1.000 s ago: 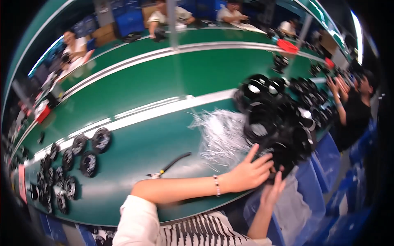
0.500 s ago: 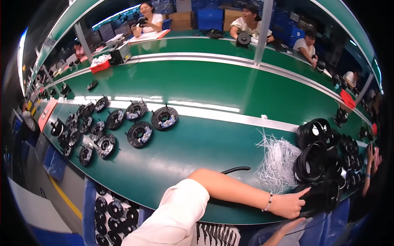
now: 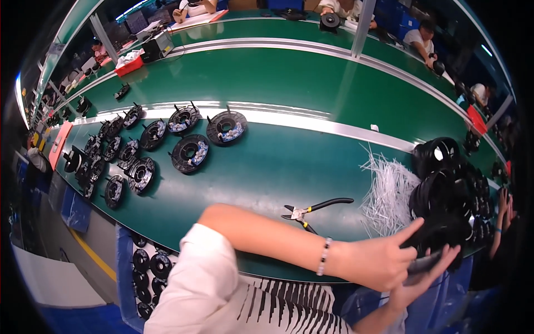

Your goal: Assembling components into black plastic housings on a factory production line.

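A long green workbench [image 3: 289, 83] curves across a factory room, with a pale strip running down its length and other people seated along its far edge. The left hand [image 3: 378, 261] reaches across the body to the near right corner, thumb up and fingers curled onto a black ring-shaped part [image 3: 439, 236] at the foot of a heap of black ring parts [image 3: 450, 183]. The right hand [image 3: 420, 281] comes up just beneath it, fingers spread, with the ring pinched between the two hands.

Just beyond the left thumb lies a loose bundle of white plastic ties [image 3: 389, 192]. Behind the left wrist, near the forearm, a pair of black-handled cutters [image 3: 311, 210] rests on the bench. Well away from the fingers, past the elbow, black round assemblies [image 3: 189, 153] sit in rows, and more of them fill a blue bin [image 3: 146, 266] below the bench edge.

The ring's outline blends into the dark heap, so its exact shape is hard to make out. The right forearm is cut off by the lower edge, and its fingertips are partly hidden behind the left hand.
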Demonstrator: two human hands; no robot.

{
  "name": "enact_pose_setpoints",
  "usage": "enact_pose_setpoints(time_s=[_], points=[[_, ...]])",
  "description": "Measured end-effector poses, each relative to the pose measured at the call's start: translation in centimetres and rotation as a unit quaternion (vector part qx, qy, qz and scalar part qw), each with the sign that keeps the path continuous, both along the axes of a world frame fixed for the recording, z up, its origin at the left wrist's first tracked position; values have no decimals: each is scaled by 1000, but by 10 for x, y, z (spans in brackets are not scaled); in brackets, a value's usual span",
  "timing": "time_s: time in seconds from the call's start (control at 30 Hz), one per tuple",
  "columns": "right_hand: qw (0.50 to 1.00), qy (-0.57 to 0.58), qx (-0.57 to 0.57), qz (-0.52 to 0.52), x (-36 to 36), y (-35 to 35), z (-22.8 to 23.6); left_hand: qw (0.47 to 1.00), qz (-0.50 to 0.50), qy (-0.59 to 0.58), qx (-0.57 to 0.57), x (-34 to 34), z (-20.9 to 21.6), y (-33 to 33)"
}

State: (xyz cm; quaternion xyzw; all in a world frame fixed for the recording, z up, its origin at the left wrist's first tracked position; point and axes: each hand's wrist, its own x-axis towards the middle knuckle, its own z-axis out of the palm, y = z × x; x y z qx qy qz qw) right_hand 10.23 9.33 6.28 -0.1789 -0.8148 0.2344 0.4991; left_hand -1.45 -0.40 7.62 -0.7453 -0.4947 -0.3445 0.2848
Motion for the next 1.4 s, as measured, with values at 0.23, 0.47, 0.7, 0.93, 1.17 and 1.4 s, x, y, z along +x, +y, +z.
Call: enact_pose_setpoints(time_s=[0.23, 0.47, 0.7, 0.93, 1.17, 1.4], points=[[942, -199, -63, 262, -48, -8, -2, 972, 154, 35, -173, -30, 16, -77], [881, -184, -148, 411, -85, -20, -1, 983, 148, -106, -29, -38, 8, -97], [846, -178, -127, 487, -113, -24, -2, 724, -118, -679, -15, -46, 8, -91], [521, -66, -660, 537, -111, -32, -34, 890, 58, -424, -157, -63, -17, -77], [485, 8, -660, 574, -138, -34, -42, 959, 102, -241, -110, -73, -1, -91], [448, 18, -672, 589, -142, -24, -41, 814, -284, -502, 71, -27, 72, -152]])
